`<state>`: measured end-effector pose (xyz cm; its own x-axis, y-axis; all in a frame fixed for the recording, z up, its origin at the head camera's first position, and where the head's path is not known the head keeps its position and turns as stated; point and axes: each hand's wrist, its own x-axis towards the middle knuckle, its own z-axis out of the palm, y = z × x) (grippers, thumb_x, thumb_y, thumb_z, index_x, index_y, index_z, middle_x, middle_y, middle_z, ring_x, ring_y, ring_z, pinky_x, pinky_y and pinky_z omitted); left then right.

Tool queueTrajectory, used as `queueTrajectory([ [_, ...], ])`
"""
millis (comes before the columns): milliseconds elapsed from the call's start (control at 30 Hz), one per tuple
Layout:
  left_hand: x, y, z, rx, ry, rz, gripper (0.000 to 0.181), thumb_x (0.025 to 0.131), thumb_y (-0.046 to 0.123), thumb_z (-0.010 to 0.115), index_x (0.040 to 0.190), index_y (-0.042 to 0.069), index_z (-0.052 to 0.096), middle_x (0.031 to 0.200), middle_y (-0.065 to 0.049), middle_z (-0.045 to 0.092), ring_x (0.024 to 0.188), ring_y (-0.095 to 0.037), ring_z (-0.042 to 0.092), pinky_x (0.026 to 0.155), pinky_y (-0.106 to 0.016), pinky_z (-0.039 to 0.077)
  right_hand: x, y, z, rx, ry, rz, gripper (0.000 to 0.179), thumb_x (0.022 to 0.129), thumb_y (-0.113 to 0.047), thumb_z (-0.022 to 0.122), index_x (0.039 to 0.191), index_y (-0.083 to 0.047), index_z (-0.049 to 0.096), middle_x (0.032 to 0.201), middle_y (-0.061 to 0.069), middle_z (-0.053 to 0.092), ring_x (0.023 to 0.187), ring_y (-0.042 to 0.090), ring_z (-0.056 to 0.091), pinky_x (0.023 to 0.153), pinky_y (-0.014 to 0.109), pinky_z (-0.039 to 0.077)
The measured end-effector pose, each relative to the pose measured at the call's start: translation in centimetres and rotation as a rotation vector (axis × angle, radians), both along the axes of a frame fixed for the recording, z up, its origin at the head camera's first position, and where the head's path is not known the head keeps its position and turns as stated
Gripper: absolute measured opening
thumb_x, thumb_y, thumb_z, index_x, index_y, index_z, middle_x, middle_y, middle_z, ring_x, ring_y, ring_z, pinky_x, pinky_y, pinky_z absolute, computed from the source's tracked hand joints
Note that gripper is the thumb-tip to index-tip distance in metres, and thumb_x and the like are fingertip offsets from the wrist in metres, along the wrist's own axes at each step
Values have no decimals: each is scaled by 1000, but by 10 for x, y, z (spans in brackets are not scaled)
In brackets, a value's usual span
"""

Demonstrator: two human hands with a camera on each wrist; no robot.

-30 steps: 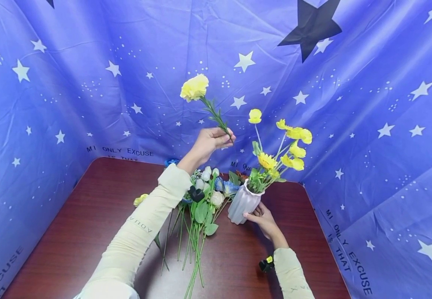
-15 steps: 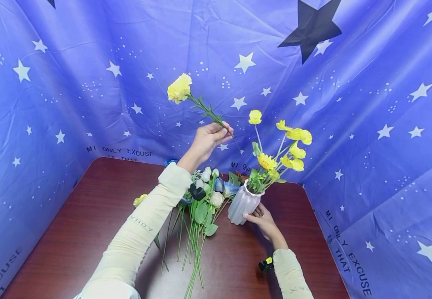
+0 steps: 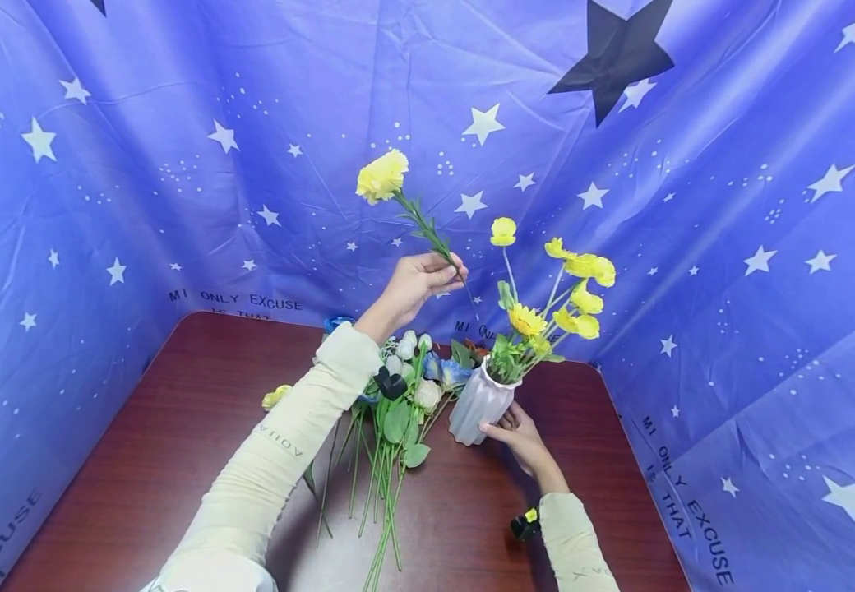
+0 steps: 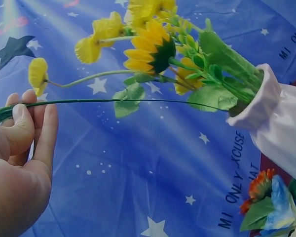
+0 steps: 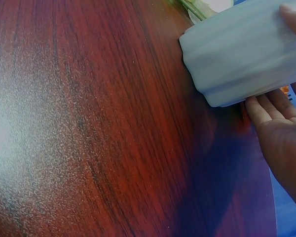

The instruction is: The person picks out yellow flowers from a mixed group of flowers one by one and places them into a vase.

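My left hand [image 3: 422, 282] pinches the stem of a yellow carnation [image 3: 383, 177] between thumb and fingers, up left of the vase. Its bloom leans up to the left. In the left wrist view the thin stem [image 4: 138, 100] runs from my fingers to the vase's mouth, its end overlapping the rim. My right hand [image 3: 519, 440] grips the white fluted vase [image 3: 482, 407] low on its right side, thumb in front. The right wrist view has the vase [image 5: 241, 54] at the tabletop with fingers curled beneath its side. Yellow poppies [image 3: 586, 298] and a sunflower [image 3: 527, 319] stand in the vase.
Left of the vase lies a heap of artificial flowers, with white roses [image 3: 427, 395], blue blooms [image 3: 451, 372] and long green stems [image 3: 386, 510]. A yellow flower [image 3: 275, 397] lies beyond my left sleeve. A star-patterned blue curtain [image 3: 287, 99] encloses the wooden table [image 3: 198, 395].
The carnation's head swung left and tipped lower, then came back right and more upright, as my left hand shifted slightly. My right hand and the vase have stayed in place.
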<state>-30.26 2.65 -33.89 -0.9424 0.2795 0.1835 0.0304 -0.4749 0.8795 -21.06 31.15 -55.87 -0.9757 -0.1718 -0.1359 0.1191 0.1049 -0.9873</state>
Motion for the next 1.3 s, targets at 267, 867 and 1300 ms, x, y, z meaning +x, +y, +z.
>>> queueTrajectory([
  [267,-2,4,-1,-116,-5,-48,26,97,-12,57,122,-18,60,95,-14,75,87,-14,73,93,-36,61,-1,1,-1,1,-7,-4,84,89,4,70,159,-4,25,158,25,39,128,4,52,101,15,48],
  [867,11,29,-19,-299,24,-142,22,97,-6,61,116,-15,67,114,-30,71,87,-13,73,100,-44,59,0,0,-1,-2,-18,-6,84,89,5,70,159,-4,24,159,25,38,143,27,42,101,15,48],
  [1300,20,49,-35,-401,27,-126,22,98,-4,61,115,-16,68,115,-32,70,111,-41,70,91,-35,62,0,1,0,-6,-17,9,85,89,3,71,159,-3,22,159,26,37,133,10,50,100,16,49],
])
